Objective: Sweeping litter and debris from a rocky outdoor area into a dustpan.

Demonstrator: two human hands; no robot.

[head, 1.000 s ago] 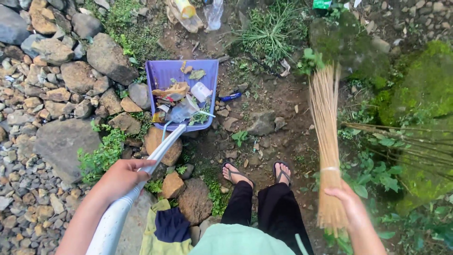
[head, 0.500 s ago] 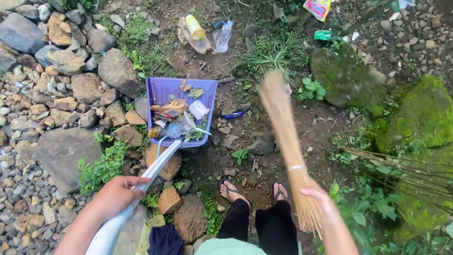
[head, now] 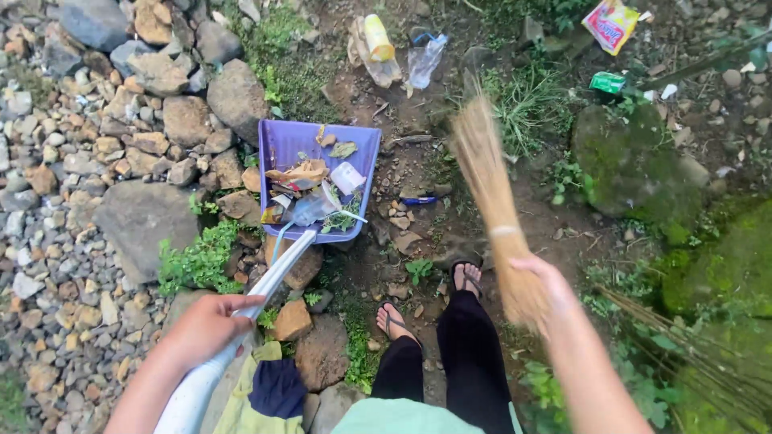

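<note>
from my remote seat i see the left hand wrapped tight around the long white handle of a purple dustpan, which rests on the stony ground at centre-left, loaded with scraps of paper, plastic and leaves. the right hand is clamped on the bound end of a straw broom, its bristles fanning toward the far side just right of the dustpan, above a small blue pen on the dirt. 2 sandalled feet stand near, between both hands.
</note>
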